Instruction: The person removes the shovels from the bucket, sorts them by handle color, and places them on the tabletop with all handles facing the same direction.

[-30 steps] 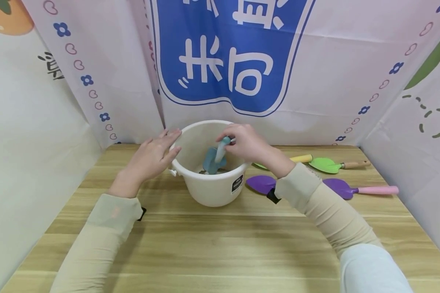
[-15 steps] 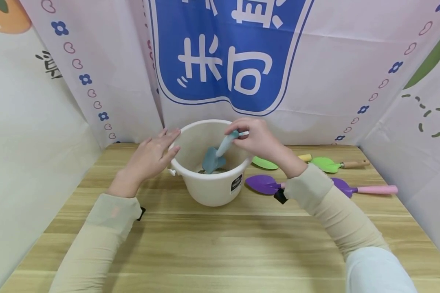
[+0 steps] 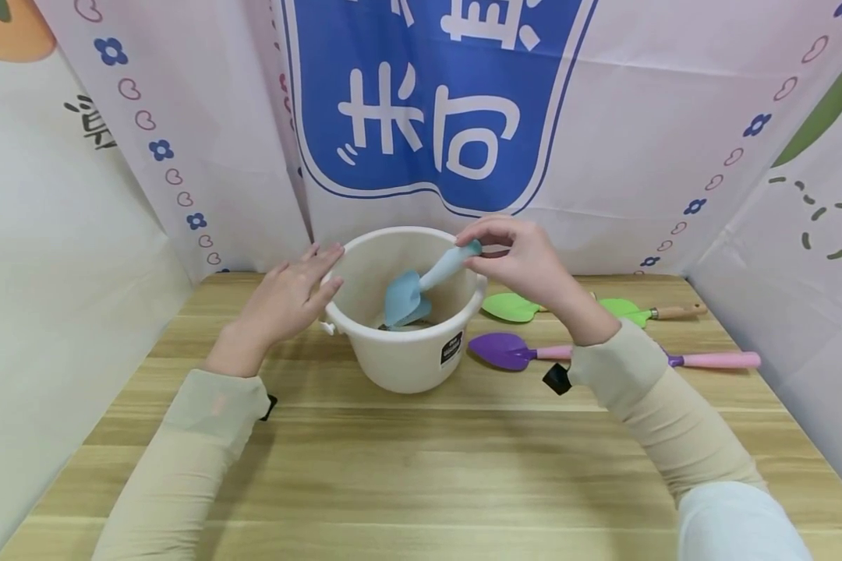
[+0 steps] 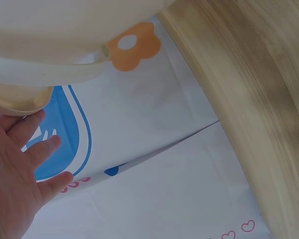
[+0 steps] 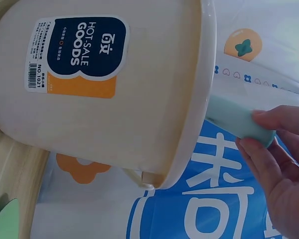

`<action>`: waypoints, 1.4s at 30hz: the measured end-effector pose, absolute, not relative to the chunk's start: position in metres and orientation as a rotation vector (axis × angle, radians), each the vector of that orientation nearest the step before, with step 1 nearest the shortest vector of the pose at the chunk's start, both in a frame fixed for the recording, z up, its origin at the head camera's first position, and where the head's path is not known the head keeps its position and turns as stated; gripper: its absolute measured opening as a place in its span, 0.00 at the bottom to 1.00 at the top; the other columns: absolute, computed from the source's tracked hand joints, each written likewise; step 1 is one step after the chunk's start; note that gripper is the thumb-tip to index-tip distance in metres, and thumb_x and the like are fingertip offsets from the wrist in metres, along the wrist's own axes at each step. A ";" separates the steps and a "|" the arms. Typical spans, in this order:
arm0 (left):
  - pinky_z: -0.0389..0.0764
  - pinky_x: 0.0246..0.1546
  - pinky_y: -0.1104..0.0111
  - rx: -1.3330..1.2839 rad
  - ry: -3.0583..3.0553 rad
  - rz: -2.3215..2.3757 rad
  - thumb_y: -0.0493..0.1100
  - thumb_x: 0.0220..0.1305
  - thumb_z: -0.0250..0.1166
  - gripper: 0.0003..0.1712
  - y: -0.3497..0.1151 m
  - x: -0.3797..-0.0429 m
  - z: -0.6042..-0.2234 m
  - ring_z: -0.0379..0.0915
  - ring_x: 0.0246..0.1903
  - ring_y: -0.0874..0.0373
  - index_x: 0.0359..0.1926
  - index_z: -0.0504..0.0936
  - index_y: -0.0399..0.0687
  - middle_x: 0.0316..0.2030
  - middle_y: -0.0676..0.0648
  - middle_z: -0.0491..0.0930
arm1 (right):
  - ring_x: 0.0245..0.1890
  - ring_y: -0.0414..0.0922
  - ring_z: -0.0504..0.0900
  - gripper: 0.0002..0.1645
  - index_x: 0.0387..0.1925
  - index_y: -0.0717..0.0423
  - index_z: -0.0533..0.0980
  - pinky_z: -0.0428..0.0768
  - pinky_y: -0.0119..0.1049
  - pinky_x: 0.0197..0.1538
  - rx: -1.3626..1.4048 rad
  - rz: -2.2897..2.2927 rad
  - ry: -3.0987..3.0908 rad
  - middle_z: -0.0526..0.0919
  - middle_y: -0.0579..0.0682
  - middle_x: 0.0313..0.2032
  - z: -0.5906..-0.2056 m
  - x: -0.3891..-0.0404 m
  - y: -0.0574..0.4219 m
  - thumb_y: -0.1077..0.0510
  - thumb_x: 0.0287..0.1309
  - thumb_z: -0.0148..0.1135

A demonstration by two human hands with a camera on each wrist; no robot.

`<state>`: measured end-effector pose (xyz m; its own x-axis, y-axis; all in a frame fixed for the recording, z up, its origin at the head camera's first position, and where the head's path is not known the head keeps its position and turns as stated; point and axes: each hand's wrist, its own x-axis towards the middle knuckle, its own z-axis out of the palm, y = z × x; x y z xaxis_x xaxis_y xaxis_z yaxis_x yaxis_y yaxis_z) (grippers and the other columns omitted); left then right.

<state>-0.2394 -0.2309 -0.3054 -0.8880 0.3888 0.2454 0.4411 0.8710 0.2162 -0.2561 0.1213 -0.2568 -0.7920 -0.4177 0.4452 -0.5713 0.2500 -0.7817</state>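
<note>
A white bucket (image 3: 405,366) stands on the wooden table, its dark label facing front right. Fingers extended, my left hand (image 3: 288,304) rests on its left rim; the left wrist view shows those fingertips (image 4: 35,119) at the rim. My right hand (image 3: 522,257), above the right rim, pinches the handle end of a light blue trowel (image 3: 401,298) between thumb and fingers. The trowel slants down into the bucket, blade low inside. Under the blade shows a darker blue piece (image 3: 419,312). In the right wrist view the trowel's handle (image 5: 241,121) sticks out past the rim.
Right of the bucket lie a purple trowel (image 3: 501,351) and a green trowel (image 3: 511,307). Behind the right forearm are another green trowel (image 3: 620,308) and one with a pink handle (image 3: 719,361). A printed cloth (image 3: 659,156) hangs close behind the bucket.
My right hand has moved right and up, drawing the trowel's handle toward the right rim; its blade now shows lighter and more tilted. The left hand keeps its place on the rim.
</note>
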 end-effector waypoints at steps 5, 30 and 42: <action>0.50 0.71 0.33 -0.636 -2.852 -0.401 0.61 0.82 0.38 0.38 -0.231 -0.239 -0.305 0.46 0.78 0.40 0.80 0.56 0.43 0.78 0.43 0.55 | 0.47 0.50 0.87 0.12 0.45 0.67 0.85 0.86 0.36 0.48 0.889 1.619 -2.320 0.85 0.57 0.51 -0.258 -0.255 0.126 0.68 0.59 0.72; 0.50 0.71 0.33 -0.639 -2.858 -0.396 0.62 0.82 0.37 0.39 -0.231 -0.239 -0.304 0.46 0.77 0.40 0.80 0.56 0.43 0.78 0.42 0.55 | 0.51 0.43 0.85 0.11 0.41 0.61 0.86 0.82 0.32 0.56 0.730 1.880 -2.095 0.86 0.49 0.48 -0.252 -0.238 0.161 0.74 0.57 0.71; 0.50 0.71 0.33 -0.621 -2.862 -0.408 0.63 0.82 0.38 0.39 -0.231 -0.240 -0.306 0.46 0.78 0.40 0.80 0.56 0.43 0.78 0.43 0.55 | 0.50 0.46 0.86 0.17 0.35 0.60 0.86 0.84 0.31 0.52 0.661 2.160 -1.810 0.87 0.50 0.44 -0.255 -0.230 0.187 0.82 0.55 0.65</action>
